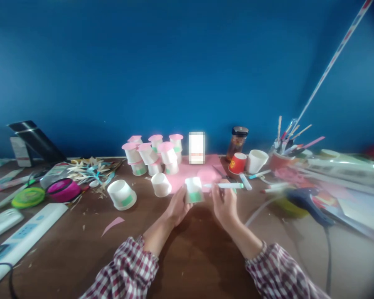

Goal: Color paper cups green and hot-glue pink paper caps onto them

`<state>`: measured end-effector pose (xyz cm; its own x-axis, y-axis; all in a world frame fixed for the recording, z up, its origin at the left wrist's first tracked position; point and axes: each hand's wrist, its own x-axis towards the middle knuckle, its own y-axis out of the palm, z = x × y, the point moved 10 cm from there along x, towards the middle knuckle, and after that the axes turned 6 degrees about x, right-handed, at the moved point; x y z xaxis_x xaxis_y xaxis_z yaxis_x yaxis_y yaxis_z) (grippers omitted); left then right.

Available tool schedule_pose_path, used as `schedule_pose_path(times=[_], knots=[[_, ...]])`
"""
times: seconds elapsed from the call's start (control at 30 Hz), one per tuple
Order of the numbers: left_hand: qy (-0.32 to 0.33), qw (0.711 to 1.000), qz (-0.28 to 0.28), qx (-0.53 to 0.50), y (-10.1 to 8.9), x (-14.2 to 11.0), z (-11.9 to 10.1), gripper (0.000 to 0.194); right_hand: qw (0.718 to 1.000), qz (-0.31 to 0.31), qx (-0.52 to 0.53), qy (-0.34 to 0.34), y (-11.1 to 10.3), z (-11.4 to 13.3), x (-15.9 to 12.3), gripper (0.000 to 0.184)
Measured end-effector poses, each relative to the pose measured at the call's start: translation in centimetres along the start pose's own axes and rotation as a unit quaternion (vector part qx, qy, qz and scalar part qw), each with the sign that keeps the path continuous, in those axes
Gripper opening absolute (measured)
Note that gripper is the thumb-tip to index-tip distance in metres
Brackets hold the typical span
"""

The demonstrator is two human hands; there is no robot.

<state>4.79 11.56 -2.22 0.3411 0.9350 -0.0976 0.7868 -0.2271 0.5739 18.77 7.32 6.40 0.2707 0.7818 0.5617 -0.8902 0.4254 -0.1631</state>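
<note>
My left hand (178, 206) is closed around the left side of a small white paper cup (193, 185), turned rim down, with a green patch on its side. In my right hand (225, 203) is a white marker (233, 185), pinched between the fingers and lying nearly level, its tip side pointing at the cup. A sheet of pink paper (187, 170) lies just behind both hands. Two more white cups stand to the left, one (161, 185) near my left hand and one (122, 195) with a green patch farther out.
Stacked white cups with pink paper tops (148, 153) stand behind on the left. A red cup (237, 163), a white cup (257, 162) and a dark-lidded jar (237, 143) stand at the back right. A glue gun (310, 204) with a cable lies right; a power strip (28, 238) lies left.
</note>
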Motion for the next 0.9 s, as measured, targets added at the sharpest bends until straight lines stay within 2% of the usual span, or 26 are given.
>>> schedule_pose_path(times=[0.3,0.4,0.53,0.63,0.9], knots=[[-0.006,1.000,0.019,0.017,1.0,-0.2,-0.3,0.031,1.000,0.016,-0.015,-0.009,0.2,0.4,-0.2,0.015],[-0.013,1.000,0.014,0.016,0.6,-0.1,-0.1,0.031,1.000,0.013,-0.011,-0.010,0.2,0.5,-0.2,0.015],[-0.024,0.999,-0.023,0.016,-0.4,0.0,0.3,0.039,0.999,0.018,0.026,-0.004,0.3,0.7,-0.3,0.013],[-0.020,1.000,-0.018,0.010,-0.2,-0.1,0.2,0.045,0.999,0.026,0.046,-0.002,0.5,0.8,-0.5,0.012],[-0.012,1.000,-0.014,0.003,0.2,0.0,0.0,0.042,0.999,0.033,0.029,-0.006,0.7,0.9,-0.5,0.014]])
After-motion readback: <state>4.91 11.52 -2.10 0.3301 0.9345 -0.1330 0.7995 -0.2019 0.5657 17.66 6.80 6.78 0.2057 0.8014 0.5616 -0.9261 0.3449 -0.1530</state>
